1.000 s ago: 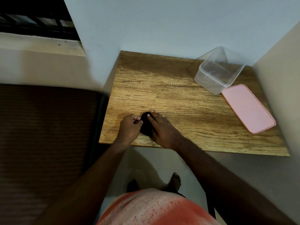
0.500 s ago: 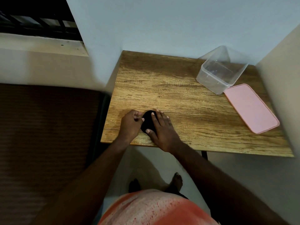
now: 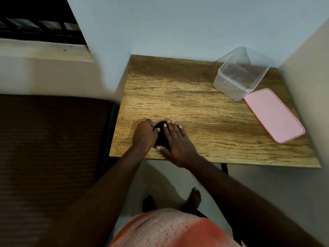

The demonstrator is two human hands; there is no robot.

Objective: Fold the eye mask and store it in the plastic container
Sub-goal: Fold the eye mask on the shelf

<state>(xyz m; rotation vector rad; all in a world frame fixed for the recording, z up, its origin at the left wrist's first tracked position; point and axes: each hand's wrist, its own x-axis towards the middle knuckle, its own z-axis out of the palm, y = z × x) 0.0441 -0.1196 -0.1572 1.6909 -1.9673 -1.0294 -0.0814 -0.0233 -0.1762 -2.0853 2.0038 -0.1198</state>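
Observation:
A small black eye mask (image 3: 160, 135) lies bunched on the wooden table (image 3: 204, 111) near its front left edge, mostly covered by both hands. My left hand (image 3: 144, 135) curls its fingers over the mask's left side. My right hand (image 3: 175, 141) lies flat on its right side with straight fingers, thumb by the near edge. The clear plastic container (image 3: 239, 75) stands open and tilted at the table's back right corner. Its pink lid (image 3: 274, 114) lies flat just in front of it.
Walls close in the table at the back and on the right. A dark brown surface (image 3: 49, 139) lies left of the table. My bare feet (image 3: 194, 196) stand on the pale floor below the table's front edge.
My right hand has spread flat over the mask, its fingers reaching farther forward. The left hand stays curled at the mask's left side. The mask has not shifted on the table.

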